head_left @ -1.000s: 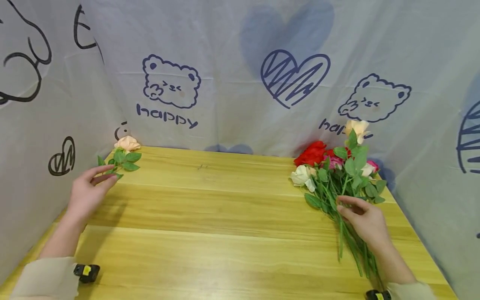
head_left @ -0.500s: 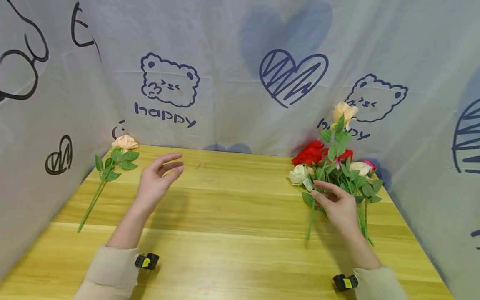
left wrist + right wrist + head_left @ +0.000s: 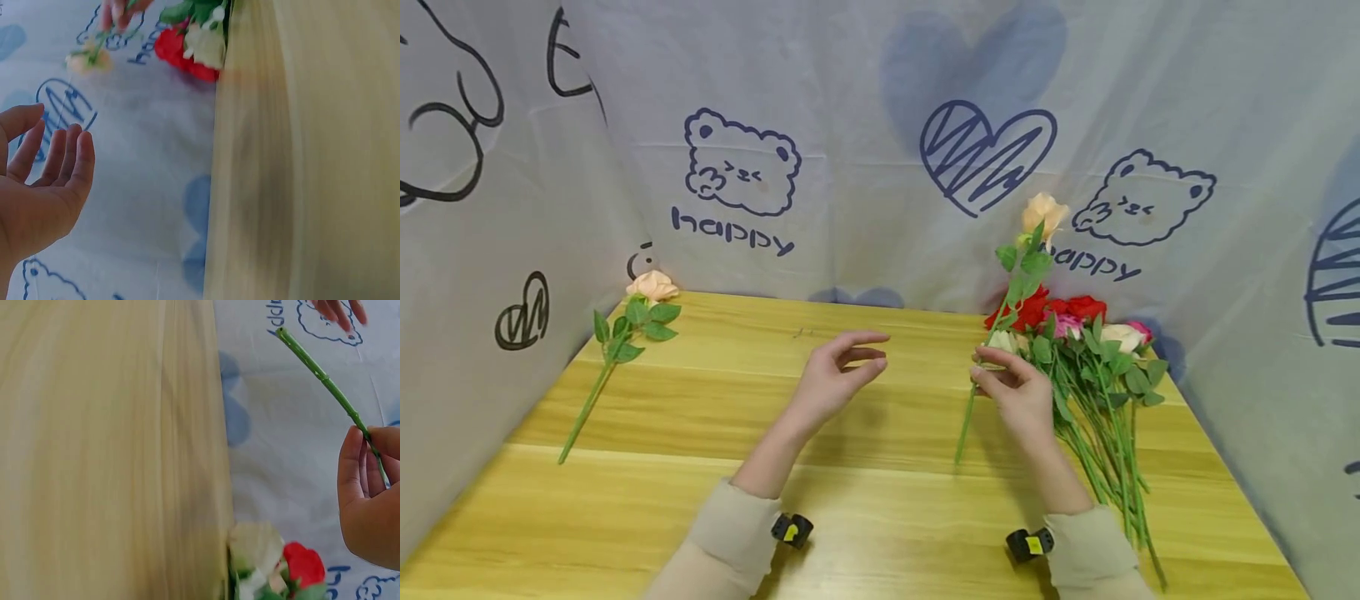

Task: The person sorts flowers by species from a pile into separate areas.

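My right hand (image 3: 1015, 392) pinches the green stem (image 3: 319, 375) of a pale peach rose (image 3: 1043, 218) between thumb and fingers. The rose is held up off the table, bloom at the top and leaning right, its stem end pointing down. My left hand (image 3: 838, 379) is in the air over the middle of the table, fingers loosely bent with nothing between them. In the left wrist view its palm and fingers (image 3: 84, 162) show bare. A second peach rose (image 3: 653, 286) lies at the far left of the table, its leafy stem slanting toward the front.
At the right of the wooden table (image 3: 737, 517) lies a pile of flowers, with red blooms (image 3: 1084, 308), a pink bloom (image 3: 1063, 325), white blooms (image 3: 1122, 337) and long green stems (image 3: 1112, 467). A white cloth (image 3: 850, 83) with drawings hangs behind and at both sides.
My left hand has let go of the far-left rose and moved right to the table's middle. My right hand has lifted a peach rose from the pile and carried it left.
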The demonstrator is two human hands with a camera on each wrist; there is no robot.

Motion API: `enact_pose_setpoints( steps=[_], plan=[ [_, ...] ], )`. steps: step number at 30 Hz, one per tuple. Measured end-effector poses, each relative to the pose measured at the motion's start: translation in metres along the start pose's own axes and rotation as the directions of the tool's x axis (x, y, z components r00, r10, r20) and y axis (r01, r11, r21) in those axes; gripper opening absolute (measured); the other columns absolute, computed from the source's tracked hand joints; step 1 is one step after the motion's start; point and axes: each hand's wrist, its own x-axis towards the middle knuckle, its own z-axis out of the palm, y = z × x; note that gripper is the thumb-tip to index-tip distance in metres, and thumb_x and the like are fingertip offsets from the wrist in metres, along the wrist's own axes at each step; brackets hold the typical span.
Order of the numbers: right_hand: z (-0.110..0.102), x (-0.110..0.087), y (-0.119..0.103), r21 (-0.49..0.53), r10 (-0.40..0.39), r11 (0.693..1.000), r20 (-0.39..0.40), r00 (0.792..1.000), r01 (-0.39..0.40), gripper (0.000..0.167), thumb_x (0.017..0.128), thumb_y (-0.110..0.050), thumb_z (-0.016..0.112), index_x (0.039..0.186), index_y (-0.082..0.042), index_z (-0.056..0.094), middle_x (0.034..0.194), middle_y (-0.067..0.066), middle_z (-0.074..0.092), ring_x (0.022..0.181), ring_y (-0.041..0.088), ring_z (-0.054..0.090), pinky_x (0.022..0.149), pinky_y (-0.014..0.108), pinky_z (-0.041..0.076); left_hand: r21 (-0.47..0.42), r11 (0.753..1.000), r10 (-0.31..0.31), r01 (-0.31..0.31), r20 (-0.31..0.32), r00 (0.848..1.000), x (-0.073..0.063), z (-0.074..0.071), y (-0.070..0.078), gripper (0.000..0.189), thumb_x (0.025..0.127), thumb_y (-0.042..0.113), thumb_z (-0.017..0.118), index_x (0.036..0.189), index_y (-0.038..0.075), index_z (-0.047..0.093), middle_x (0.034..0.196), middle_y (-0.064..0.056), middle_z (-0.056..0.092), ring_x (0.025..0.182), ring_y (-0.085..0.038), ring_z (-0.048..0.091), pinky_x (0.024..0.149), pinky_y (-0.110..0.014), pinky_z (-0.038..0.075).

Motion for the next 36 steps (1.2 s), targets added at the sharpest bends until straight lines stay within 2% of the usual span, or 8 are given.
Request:
enact_pose_setpoints(
  steps=[4, 8, 13, 16, 19, 24, 31, 36],
  plan=[
    [0.016, 0.002, 0.003, 0.077, 0.018, 0.997, 0.014, 1.000, -0.019, 0.033, 0.094, 0.005, 0.074, 0.127, 0.007, 0.070, 0.109, 0.004, 0.075, 0.086, 0.007, 0.072, 0.075, 0.027, 0.062, 0.015, 0.999, -0.032, 0.031, 0.052, 0.998, 0.000, 0.015, -0.004, 0.035, 0.100, 0.007, 0.070, 0.135, 0.005, 0.068, 0.140, -0.012, 0.062, 0.121, -0.031, 0.066, 0.095, -0.040, 0.059],
    [0.032, 0.004, 0.005, 0.152, 0.051, 0.987, 0.027, 0.998, -0.055, 0.035, 0.094, 0.005, 0.073, 0.128, 0.007, 0.069, 0.111, 0.005, 0.074, 0.088, 0.010, 0.072, 0.077, 0.029, 0.063, 0.082, 0.995, -0.061, 0.052, 0.110, 0.992, -0.001, 0.022, -0.010, 0.030, 0.100, 0.009, 0.070, 0.131, 0.009, 0.071, 0.136, -0.008, 0.064, 0.117, -0.028, 0.068, 0.092, -0.040, 0.060],
    [0.049, 0.006, 0.003, 0.197, 0.081, 0.976, 0.048, 0.996, -0.089, 0.035, 0.094, 0.004, 0.073, 0.129, 0.005, 0.068, 0.111, 0.003, 0.073, 0.089, 0.012, 0.071, 0.079, 0.030, 0.062, 0.160, 0.986, -0.090, 0.055, 0.220, 0.971, -0.003, 0.027, -0.016, 0.027, 0.100, 0.009, 0.069, 0.127, 0.009, 0.073, 0.135, -0.009, 0.065, 0.113, -0.027, 0.069, 0.088, -0.037, 0.060],
    [0.056, 0.007, 0.003, 0.223, 0.078, 0.971, 0.057, 0.995, -0.089, 0.036, 0.094, 0.005, 0.073, 0.129, 0.007, 0.067, 0.110, 0.004, 0.073, 0.087, 0.012, 0.071, 0.079, 0.030, 0.062, 0.181, 0.982, -0.095, 0.049, 0.256, 0.962, -0.003, 0.029, -0.018, 0.028, 0.100, 0.008, 0.070, 0.127, 0.008, 0.073, 0.134, -0.009, 0.066, 0.111, -0.026, 0.071, 0.086, -0.034, 0.060],
    [0.062, 0.007, 0.002, 0.240, 0.067, 0.968, 0.060, 0.996, -0.080, 0.037, 0.093, 0.006, 0.074, 0.129, 0.009, 0.067, 0.109, 0.005, 0.073, 0.086, 0.012, 0.071, 0.078, 0.030, 0.062, 0.177, 0.983, -0.087, 0.042, 0.254, 0.963, -0.002, 0.032, -0.021, 0.029, 0.098, 0.004, 0.070, 0.127, 0.004, 0.072, 0.131, -0.011, 0.068, 0.108, -0.027, 0.071, 0.083, -0.031, 0.060],
    [0.067, 0.006, 0.002, 0.250, 0.067, 0.965, 0.045, 0.997, -0.076, 0.036, 0.092, 0.009, 0.073, 0.128, 0.011, 0.067, 0.107, 0.005, 0.073, 0.084, 0.011, 0.071, 0.075, 0.028, 0.062, 0.162, 0.985, -0.100, 0.066, 0.212, 0.972, -0.002, 0.035, -0.022, 0.028, 0.097, -0.002, 0.070, 0.124, 0.001, 0.073, 0.127, -0.011, 0.069, 0.103, -0.026, 0.072, 0.076, -0.030, 0.061],
    [0.070, 0.007, 0.004, 0.249, 0.063, 0.966, 0.034, 0.997, -0.070, 0.032, 0.092, 0.009, 0.073, 0.125, 0.009, 0.070, 0.105, 0.004, 0.074, 0.081, 0.011, 0.070, 0.074, 0.027, 0.062, 0.163, 0.984, -0.102, 0.072, 0.187, 0.977, -0.002, 0.036, -0.022, 0.028, 0.095, -0.004, 0.069, 0.122, 0.002, 0.074, 0.124, -0.010, 0.069, 0.101, -0.027, 0.073, 0.075, -0.031, 0.062],
    [0.069, 0.006, 0.003, 0.245, 0.071, 0.966, 0.046, 0.996, -0.080, 0.033, 0.094, 0.007, 0.072, 0.127, 0.006, 0.070, 0.111, 0.009, 0.074, 0.083, 0.012, 0.071, 0.076, 0.028, 0.062, 0.162, 0.985, -0.085, 0.056, 0.177, 0.980, -0.003, 0.036, -0.023, 0.027, 0.095, -0.005, 0.070, 0.121, 0.001, 0.074, 0.123, -0.012, 0.070, 0.100, -0.027, 0.073, 0.073, -0.030, 0.062]
  ],
)
